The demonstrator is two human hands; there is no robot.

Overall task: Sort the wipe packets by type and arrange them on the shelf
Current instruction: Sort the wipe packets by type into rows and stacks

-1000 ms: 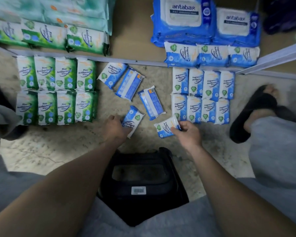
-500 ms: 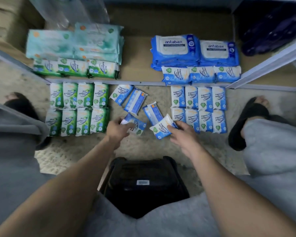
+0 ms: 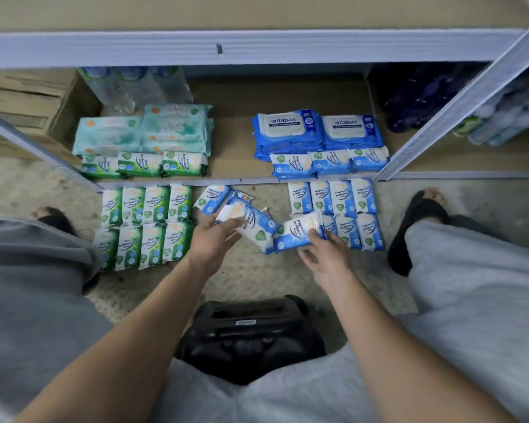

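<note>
On the floor before the low shelf [image 3: 232, 141], the hands each hold one blue-and-white wipe packet. The left hand [image 3: 213, 239] has its fingers curled round the near end of a slanted blue packet [image 3: 254, 228]. The right hand [image 3: 327, 254] pinches a second blue packet [image 3: 297, 235] by its near edge, and the two packets sit just beside each other. Left of them, green packets [image 3: 147, 224] lie on the floor in two neat rows. On the right, blue packets [image 3: 342, 209] lie the same way. Two loose blue packets [image 3: 211, 198] rest between the groups, near the shelf rail. Along the shelf's front edge stand a green row [image 3: 144, 164] and a blue row [image 3: 330, 161]. Behind these rows are pale green packs [image 3: 144, 129] and antabax packs [image 3: 315, 129]. A black object [image 3: 248, 334] sits between the person's knees.
</note>
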